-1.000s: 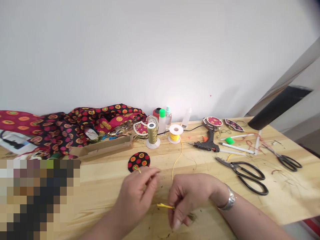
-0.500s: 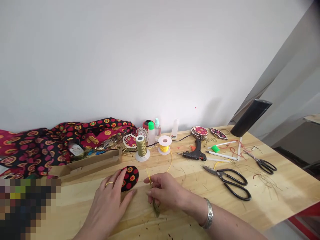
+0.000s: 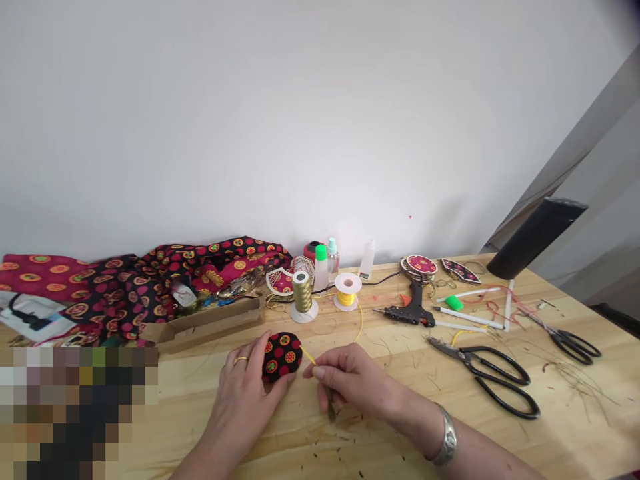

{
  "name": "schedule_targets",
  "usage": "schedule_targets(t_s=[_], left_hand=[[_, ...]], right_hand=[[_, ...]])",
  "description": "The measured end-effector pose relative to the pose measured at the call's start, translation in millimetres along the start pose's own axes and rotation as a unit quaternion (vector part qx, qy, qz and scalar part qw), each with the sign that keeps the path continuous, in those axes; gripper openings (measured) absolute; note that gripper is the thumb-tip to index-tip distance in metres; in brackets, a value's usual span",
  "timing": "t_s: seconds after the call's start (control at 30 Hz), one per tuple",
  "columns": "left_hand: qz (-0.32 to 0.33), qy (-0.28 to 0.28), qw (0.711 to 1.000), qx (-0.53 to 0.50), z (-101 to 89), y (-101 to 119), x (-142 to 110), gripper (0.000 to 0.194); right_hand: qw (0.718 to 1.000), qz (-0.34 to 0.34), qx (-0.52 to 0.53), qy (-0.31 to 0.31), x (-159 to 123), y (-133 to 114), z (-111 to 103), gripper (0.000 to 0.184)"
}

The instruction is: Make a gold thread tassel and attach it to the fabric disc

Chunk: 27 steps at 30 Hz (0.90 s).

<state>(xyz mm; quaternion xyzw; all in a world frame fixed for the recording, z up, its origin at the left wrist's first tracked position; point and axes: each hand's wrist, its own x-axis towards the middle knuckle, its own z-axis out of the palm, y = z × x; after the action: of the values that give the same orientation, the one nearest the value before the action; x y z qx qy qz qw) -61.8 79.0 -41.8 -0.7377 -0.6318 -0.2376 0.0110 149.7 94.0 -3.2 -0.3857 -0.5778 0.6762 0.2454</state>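
Under the fingers and thumb of my left hand [image 3: 243, 390] is a rounded disc covered in black cloth with red and yellow medallions [image 3: 283, 358]; the fingers close around its left side and lower edge. My right hand [image 3: 353, 380] pinches a small olive-green tassel [image 3: 331, 405] by its top, with the threads hanging below the fingers. From that pinch a short yellow cord [image 3: 307, 355] points up and left to the disc's right edge. Whether the cord touches the disc's face or lies behind it, I cannot tell.
Behind the hands stand a gold thread spool [image 3: 302, 297], a yellow cord spool [image 3: 347, 293] and a green-capped bottle [image 3: 321, 267]. Rightward lie a glue gun [image 3: 411, 310], black-handled shears [image 3: 487, 373] and scissors [image 3: 567, 340]. A cardboard tray [image 3: 210, 327] and patterned cloth [image 3: 150, 287] are on the left.
The view has swung slightly left. My right hand has brought the tassel's yellow cord over to the disc's edge, and the cord now slants left instead of standing up.
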Motion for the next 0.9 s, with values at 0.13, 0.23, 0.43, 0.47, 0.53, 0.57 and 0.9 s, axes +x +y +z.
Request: schedule_targets(t_s=[0.13, 0.23, 0.43, 0.47, 0.53, 0.57, 0.9], left_hand=[[-0.001, -0.005, 0.999, -0.048, -3.7, 8.9, -4.9, 0.061], [0.022, -0.017, 0.997, -0.072, -6.3, 14.9, -9.0, 0.059], [0.024, 0.011, 0.997, -0.066, -6.9, 14.6, -9.1, 0.059], [0.022, 0.021, 0.998, -0.063, -6.7, 13.8, -8.3, 0.059], [0.023, 0.032, 0.998, -0.053, -6.1, 12.4, -6.7, 0.06], [0.024, 0.034, 0.998, -0.048, -5.8, 11.8, -6.1, 0.059], [0.021, 0.021, 0.999, -0.042, -5.3, 9.3, -7.7, 0.056]], right_hand=[[0.991, -0.036, 0.125, 0.014, -0.9, -4.8, -3.3, 0.04], [0.983, -0.061, 0.166, 0.044, -0.9, -5.1, -7.9, 0.04], [0.993, 0.002, -0.01, 0.119, 0.7, -7.0, -16.4, 0.036], [0.991, 0.014, -0.048, 0.124, 1.3, -7.3, -17.2, 0.037], [0.984, 0.028, -0.107, 0.142, 2.1, -7.6, -18.8, 0.038], [0.978, 0.028, -0.131, 0.157, 2.4, -7.7, -20.0, 0.037], [0.934, -0.034, -0.218, 0.282, 4.3, -7.8, -33.0, 0.039]])
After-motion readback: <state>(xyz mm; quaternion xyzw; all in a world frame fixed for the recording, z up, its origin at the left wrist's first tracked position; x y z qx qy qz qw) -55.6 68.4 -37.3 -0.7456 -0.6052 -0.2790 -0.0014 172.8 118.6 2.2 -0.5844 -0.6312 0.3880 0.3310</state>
